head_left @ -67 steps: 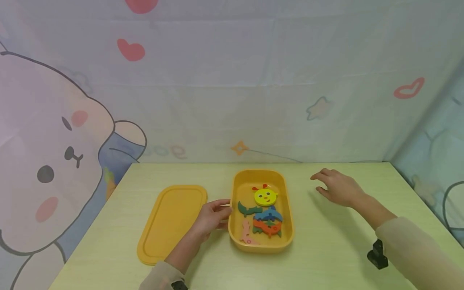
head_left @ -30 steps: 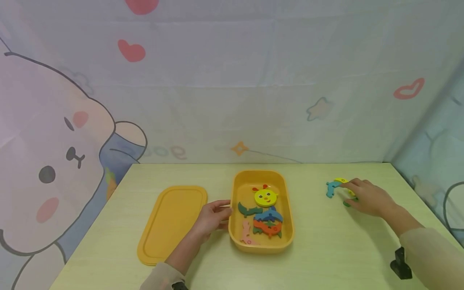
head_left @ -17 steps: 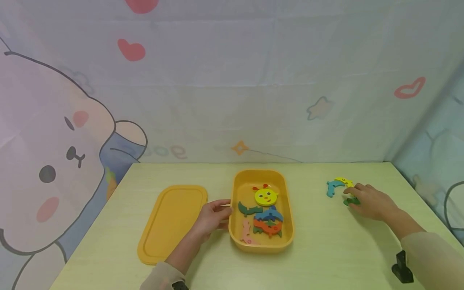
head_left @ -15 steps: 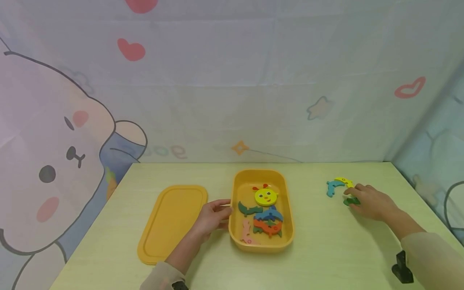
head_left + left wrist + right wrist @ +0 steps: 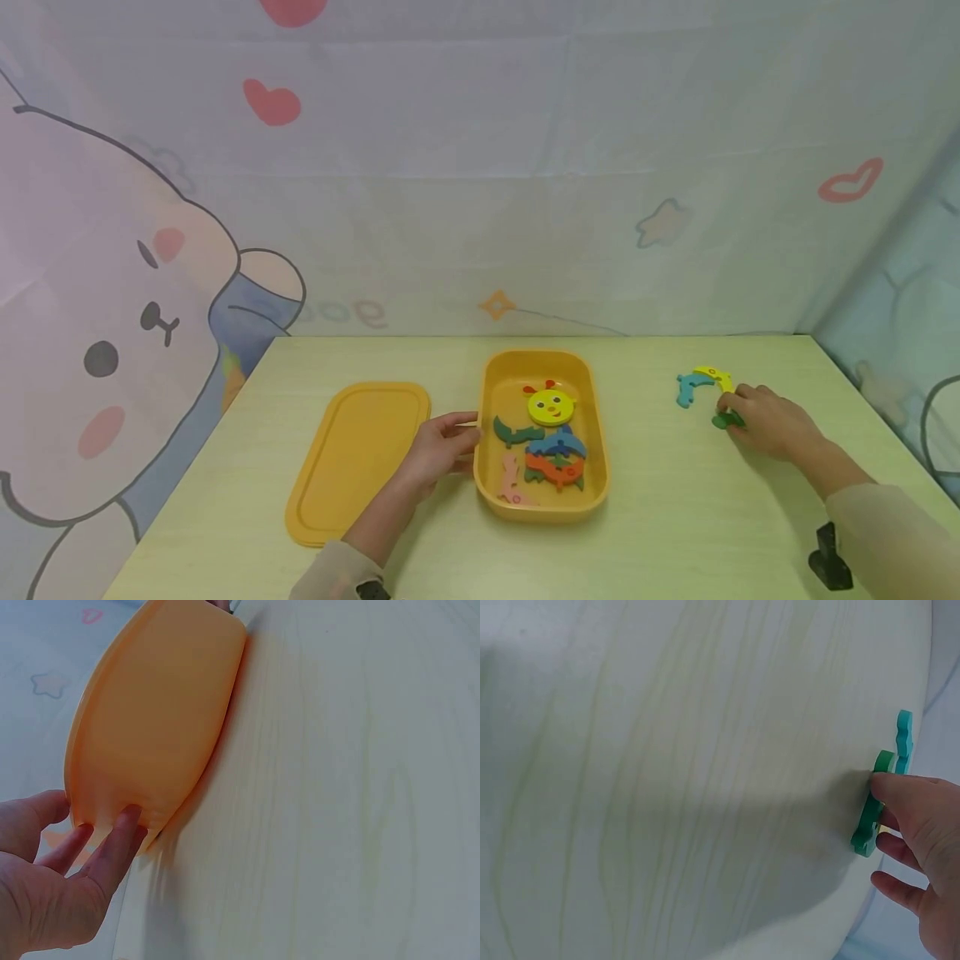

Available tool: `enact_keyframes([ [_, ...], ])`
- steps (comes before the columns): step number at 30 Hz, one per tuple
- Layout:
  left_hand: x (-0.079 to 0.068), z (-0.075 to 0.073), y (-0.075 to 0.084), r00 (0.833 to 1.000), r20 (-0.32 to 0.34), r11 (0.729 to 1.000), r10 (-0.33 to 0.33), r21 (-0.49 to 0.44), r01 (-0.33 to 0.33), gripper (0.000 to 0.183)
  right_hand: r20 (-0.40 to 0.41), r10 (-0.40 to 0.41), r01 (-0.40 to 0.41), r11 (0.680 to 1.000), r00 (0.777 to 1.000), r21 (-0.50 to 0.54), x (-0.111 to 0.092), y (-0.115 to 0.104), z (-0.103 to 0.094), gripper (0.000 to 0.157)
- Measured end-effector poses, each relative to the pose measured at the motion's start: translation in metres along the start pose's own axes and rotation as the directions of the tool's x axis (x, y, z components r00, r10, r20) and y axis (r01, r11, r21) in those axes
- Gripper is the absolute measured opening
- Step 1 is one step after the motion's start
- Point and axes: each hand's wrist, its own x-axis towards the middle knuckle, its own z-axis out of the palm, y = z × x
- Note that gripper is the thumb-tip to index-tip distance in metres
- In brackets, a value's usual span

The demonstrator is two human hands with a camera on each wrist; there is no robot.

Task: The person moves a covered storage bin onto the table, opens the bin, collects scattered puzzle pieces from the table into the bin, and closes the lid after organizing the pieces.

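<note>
Cream grained table (image 5: pixel 667 525), yellow tray (image 5: pixel 542 515) atop, cartoon cloth (image 5: pixel 450 125) behind.

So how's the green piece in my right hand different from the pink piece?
The green piece is dark green; the pink piece is pale pink. Your right hand pinches the green piece, while no hand touches the pink piece. The green piece is outside the tray; the pink piece lies inside it. Both are small pieces with shaped edges.
</note>
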Motion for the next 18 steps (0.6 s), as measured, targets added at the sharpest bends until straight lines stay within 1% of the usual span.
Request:
enact_keyframes([
  [5, -0.003, 0.001, 0.006, 1.000, 0.008, 1.000, -0.004, 0.005, 0.004, 0.042, -0.002, 0.011, -0.011, 1.000, 1.000, -0.015, 0.000, -0.002, 0.002, 0.017],
  [9, -0.001, 0.000, 0.002, 1.000, -0.001, 1.000, -0.006, -0.001, 0.006, 0.042, 0.004, 0.017, -0.017, 1.000, 1.000, -0.004, 0.000, -0.003, 0.003, 0.016],
  [14, 0.004, -0.001, -0.005, 1.000, -0.012, 1.000, -0.006, 0.004, 0.006, 0.043, 0.033, 0.035, -0.036, 0.999, 0.999, 0.036, -0.001, -0.005, 0.003, 0.015],
  [18, 0.002, -0.001, -0.004, 1.000, -0.006, 1.000, -0.007, 0.005, 0.007, 0.043, 0.039, 0.041, -0.044, 0.998, 0.998, 0.056, -0.002, -0.007, 0.002, 0.014],
])
